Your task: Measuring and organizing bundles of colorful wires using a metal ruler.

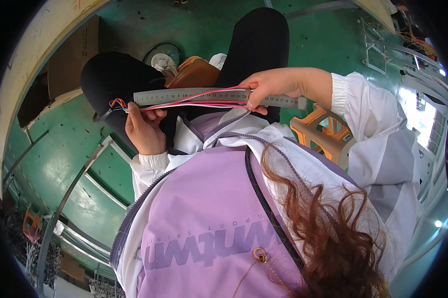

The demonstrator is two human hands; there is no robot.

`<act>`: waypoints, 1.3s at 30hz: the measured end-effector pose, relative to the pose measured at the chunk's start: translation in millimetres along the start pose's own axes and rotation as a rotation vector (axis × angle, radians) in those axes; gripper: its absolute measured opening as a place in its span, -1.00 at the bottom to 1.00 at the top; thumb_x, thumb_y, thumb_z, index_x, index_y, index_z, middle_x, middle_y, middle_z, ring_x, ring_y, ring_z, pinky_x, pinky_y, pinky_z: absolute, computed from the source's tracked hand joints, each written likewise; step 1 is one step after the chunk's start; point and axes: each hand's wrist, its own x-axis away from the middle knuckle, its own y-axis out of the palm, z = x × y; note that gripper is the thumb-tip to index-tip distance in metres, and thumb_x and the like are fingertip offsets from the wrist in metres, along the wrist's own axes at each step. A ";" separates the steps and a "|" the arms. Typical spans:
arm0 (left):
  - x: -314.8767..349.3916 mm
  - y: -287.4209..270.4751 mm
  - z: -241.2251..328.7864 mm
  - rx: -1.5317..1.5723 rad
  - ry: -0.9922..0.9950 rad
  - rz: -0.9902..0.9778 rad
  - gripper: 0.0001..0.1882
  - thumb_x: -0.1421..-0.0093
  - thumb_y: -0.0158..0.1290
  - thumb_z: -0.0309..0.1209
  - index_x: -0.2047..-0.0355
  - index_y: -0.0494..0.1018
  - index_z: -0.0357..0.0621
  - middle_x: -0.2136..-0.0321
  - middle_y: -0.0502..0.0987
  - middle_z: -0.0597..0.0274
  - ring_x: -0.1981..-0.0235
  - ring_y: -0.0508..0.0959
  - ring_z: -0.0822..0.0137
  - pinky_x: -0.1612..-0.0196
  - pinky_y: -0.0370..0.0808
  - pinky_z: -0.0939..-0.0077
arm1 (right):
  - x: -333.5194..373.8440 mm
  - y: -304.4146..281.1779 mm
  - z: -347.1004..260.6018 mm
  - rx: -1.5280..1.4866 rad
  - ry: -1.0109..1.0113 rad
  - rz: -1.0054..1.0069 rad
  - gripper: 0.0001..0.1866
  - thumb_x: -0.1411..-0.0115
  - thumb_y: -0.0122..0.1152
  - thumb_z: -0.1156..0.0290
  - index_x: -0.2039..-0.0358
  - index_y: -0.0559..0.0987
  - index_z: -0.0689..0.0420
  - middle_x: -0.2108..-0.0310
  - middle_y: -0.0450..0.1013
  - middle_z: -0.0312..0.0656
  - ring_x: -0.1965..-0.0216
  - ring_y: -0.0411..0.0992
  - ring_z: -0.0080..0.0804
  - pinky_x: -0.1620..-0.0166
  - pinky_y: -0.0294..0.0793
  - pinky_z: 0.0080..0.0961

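A steel ruler (199, 93) lies crosswise above my lap, with a bundle of thin wires (199, 104) in red, white and blue stretched along it. My left hand (147, 130) pinches the wires near the ruler's left end, and their coloured ends (118, 104) fan out past the fingertips. At the other side, my right hand (273, 89) closes its thumb and fingers over the ruler and the wires' right part. One red wire bows upward, apart from the others. The right fingers partly hide the ruler there, and its far tip shows beyond them.
My legs in black trousers (258, 44) are under the ruler. An orange and tan plastic stool (323, 134) stands at the right, and a brown stool seat (196, 71) is between my knees. Metal frames (97, 154) stand at the left on the green floor, near a cardboard box (75, 54).
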 end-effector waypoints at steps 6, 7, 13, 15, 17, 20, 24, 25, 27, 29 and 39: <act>0.7 -0.4 1.0 0.008 0.014 -0.022 -0.64 -0.26 -0.20 -0.22 0.60 0.27 -0.20 0.74 0.32 0.24 0.69 0.43 0.35 0.57 0.48 0.48 | 2.8 -0.4 2.2 -0.015 0.032 0.027 -0.63 0.08 0.17 0.35 0.26 0.42 0.27 0.50 0.35 -0.31 0.54 0.29 -0.63 0.43 0.27 -0.73; 0.7 -0.6 1.1 0.009 0.015 -0.021 -0.64 -0.26 -0.20 -0.22 0.60 0.27 -0.20 0.74 0.32 0.24 0.69 0.43 0.35 0.57 0.48 0.48 | 2.9 0.7 2.0 -0.014 0.033 0.027 -0.63 0.08 0.17 0.35 0.26 0.42 0.27 0.50 0.35 -0.31 0.54 0.29 -0.63 0.43 0.27 -0.73; 2.5 0.6 3.3 0.003 -0.006 -0.051 -0.63 -0.25 -0.18 -0.21 0.62 0.26 -0.19 0.70 0.29 0.27 0.64 0.38 0.35 0.50 0.43 0.48 | 1.4 2.6 2.7 -0.011 0.031 0.073 -0.70 0.07 0.17 0.34 0.32 0.44 0.23 0.50 0.36 -0.31 0.55 0.27 -0.63 0.41 0.27 -0.70; 3.3 3.0 3.2 -0.023 -0.028 -0.025 -0.63 -0.25 -0.19 -0.21 0.61 0.27 -0.19 0.71 0.29 0.26 0.64 0.39 0.35 0.50 0.44 0.48 | 0.3 -0.4 4.1 0.095 0.014 0.057 -0.74 0.06 0.15 0.34 0.35 0.45 0.21 0.52 0.36 -0.32 0.55 0.26 -0.63 0.40 0.27 -0.69; 4.0 3.4 1.5 -0.038 -0.018 -0.023 -0.63 -0.25 -0.19 -0.21 0.60 0.28 -0.20 0.71 0.30 0.26 0.65 0.39 0.35 0.51 0.44 0.47 | 1.9 1.0 3.0 0.149 -0.002 0.070 -0.75 0.05 0.14 0.35 0.36 0.45 0.22 0.53 0.36 -0.32 0.55 0.27 -0.63 0.40 0.27 -0.68; 3.5 2.7 -2.5 -0.081 -0.006 -0.018 -0.62 -0.26 -0.20 -0.20 0.59 0.29 -0.21 0.71 0.31 0.26 0.65 0.41 0.34 0.51 0.47 0.46 | 3.1 0.1 8.6 0.241 -0.047 0.106 -0.77 0.05 0.12 0.37 0.38 0.46 0.23 0.55 0.37 -0.32 0.55 0.27 -0.62 0.41 0.27 -0.67; 0.6 3.9 -6.1 -0.076 0.003 -0.020 -0.61 -0.26 -0.23 -0.19 0.51 0.36 -0.27 0.74 0.35 0.25 0.69 0.44 0.37 0.57 0.46 0.54 | 4.0 1.9 17.2 0.252 -0.127 0.166 -0.79 0.06 0.12 0.37 0.42 0.45 0.23 0.58 0.35 -0.31 0.55 0.28 -0.62 0.41 0.28 -0.65; 2.6 4.7 -3.8 -0.079 -0.009 -0.018 -0.61 -0.27 -0.23 -0.19 0.49 0.37 -0.28 0.74 0.34 0.26 0.69 0.44 0.37 0.57 0.46 0.54 | 3.8 3.8 20.7 0.198 -0.159 0.175 -0.79 0.07 0.13 0.38 0.44 0.44 0.23 0.59 0.35 -0.31 0.55 0.28 -0.62 0.42 0.28 -0.65; 4.6 4.9 -1.0 -0.087 -0.021 -0.015 -0.60 -0.27 -0.23 -0.19 0.46 0.38 -0.30 0.75 0.33 0.26 0.69 0.44 0.37 0.56 0.46 0.54 | 3.4 2.9 26.1 0.101 -0.202 0.194 -0.80 0.09 0.13 0.38 0.45 0.44 0.22 0.59 0.34 -0.31 0.56 0.27 -0.62 0.43 0.28 -0.66; 4.1 5.0 -1.5 -0.073 0.001 -0.051 -0.60 -0.27 -0.23 -0.19 0.44 0.38 -0.32 0.76 0.30 0.28 0.71 0.42 0.36 0.56 0.46 0.53 | 2.6 -0.1 28.0 0.006 -0.227 0.224 -0.81 0.13 0.12 0.38 0.47 0.44 0.18 0.61 0.33 -0.33 0.58 0.27 -0.63 0.45 0.25 -0.69; 4.1 6.4 -2.7 -0.066 -0.011 -0.037 -0.61 -0.26 -0.22 -0.17 0.45 0.35 -0.28 0.77 0.28 0.28 0.72 0.41 0.36 0.57 0.46 0.51 | 5.0 1.4 21.8 0.076 -0.192 0.215 -0.89 0.19 0.08 0.40 0.60 0.44 0.15 0.66 0.32 -0.36 0.61 0.23 -0.66 0.48 0.20 -0.68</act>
